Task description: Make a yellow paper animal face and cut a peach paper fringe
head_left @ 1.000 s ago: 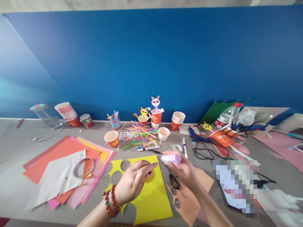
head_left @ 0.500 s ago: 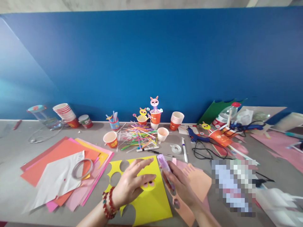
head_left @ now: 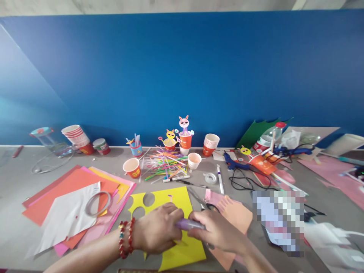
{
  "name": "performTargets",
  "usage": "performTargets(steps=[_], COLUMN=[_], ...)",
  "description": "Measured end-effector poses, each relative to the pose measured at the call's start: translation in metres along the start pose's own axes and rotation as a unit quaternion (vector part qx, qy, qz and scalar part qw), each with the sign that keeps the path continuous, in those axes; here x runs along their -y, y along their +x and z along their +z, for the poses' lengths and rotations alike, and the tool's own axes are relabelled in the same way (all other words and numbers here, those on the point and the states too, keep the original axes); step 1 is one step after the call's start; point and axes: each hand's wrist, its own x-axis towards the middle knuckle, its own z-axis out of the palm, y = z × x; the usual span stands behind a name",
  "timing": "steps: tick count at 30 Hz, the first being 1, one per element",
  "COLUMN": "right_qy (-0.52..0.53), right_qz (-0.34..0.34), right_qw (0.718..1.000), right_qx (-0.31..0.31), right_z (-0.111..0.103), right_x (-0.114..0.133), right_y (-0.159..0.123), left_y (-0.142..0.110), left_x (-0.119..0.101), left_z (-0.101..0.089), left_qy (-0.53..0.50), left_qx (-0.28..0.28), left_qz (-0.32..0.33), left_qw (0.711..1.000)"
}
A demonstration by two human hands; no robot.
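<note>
Both my hands meet over the yellow sheet (head_left: 182,197), which has round holes cut along its left side. Between them is a chunky purple pen (head_left: 186,224) lying almost level. My left hand (head_left: 159,229), with beaded bracelets (head_left: 123,239) at the wrist, is closed at its left end. My right hand (head_left: 214,229) grips its right end. A small pinkish piece or mark (head_left: 170,197) shows on the sheet above my left hand. Scissors (head_left: 210,206) lie right of the sheet, partly behind my right hand, on peach paper (head_left: 237,216).
Coloured paper (head_left: 71,178) with a tape roll (head_left: 98,204) lies left. Behind are drinking straws (head_left: 166,165), paper cups (head_left: 132,167) and rabbit-faced cup figures (head_left: 185,141). Right are a blue glue gun (head_left: 234,162) with black cable, a tilted orange cup (head_left: 263,163) and a bottle (head_left: 267,140).
My left hand has closed and moved right to the pen, which has turned from slanting to nearly level. The yellow face piece on the sheet is now out of sight; the scissors show.
</note>
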Motion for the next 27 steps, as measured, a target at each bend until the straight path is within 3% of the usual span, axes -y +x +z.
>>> performTargets(steps=[6, 9, 10, 12, 14, 17, 23, 27], right_qy=[-0.192, -0.244, -0.244, -0.206, -0.134, -0.072, 0.011, 0.095], right_qz=[-0.032, -0.004, 0.018, 0.042, 0.032, 0.028, 0.035, 0.019], right_qw=[0.981, 0.967, 0.962, 0.955, 0.963, 0.967, 0.969, 0.961], right_qx=[-0.014, -0.075, -0.118, -0.207, -0.233, -0.242, -0.243, -0.258], right_z=[0.001, -0.014, -0.021, -0.032, -0.034, -0.02, 0.005, 0.009], right_x=[0.001, -0.019, -0.028, -0.046, -0.058, -0.06, -0.049, -0.046], right_y=[-0.002, -0.008, -0.011, -0.017, -0.019, -0.014, -0.007, -0.008], left_y=[-0.015, -0.032, -0.039, -0.048, -0.05, -0.041, -0.027, -0.03], left_x=[-0.001, 0.012, 0.02, 0.038, 0.058, 0.08, 0.092, 0.093], left_z=[0.01, 0.014, 0.016, 0.02, 0.024, 0.032, 0.039, 0.04], left_qy=[-0.197, -0.293, -0.295, -0.26, -0.142, 0.012, 0.067, 0.031], left_qx=[-0.021, -0.037, -0.069, -0.11, -0.133, -0.151, -0.183, -0.215], left_qz=[-0.035, -0.082, -0.123, -0.186, -0.214, -0.252, -0.281, -0.308], left_qw=[0.979, 0.952, 0.945, 0.941, 0.957, 0.956, 0.94, 0.926])
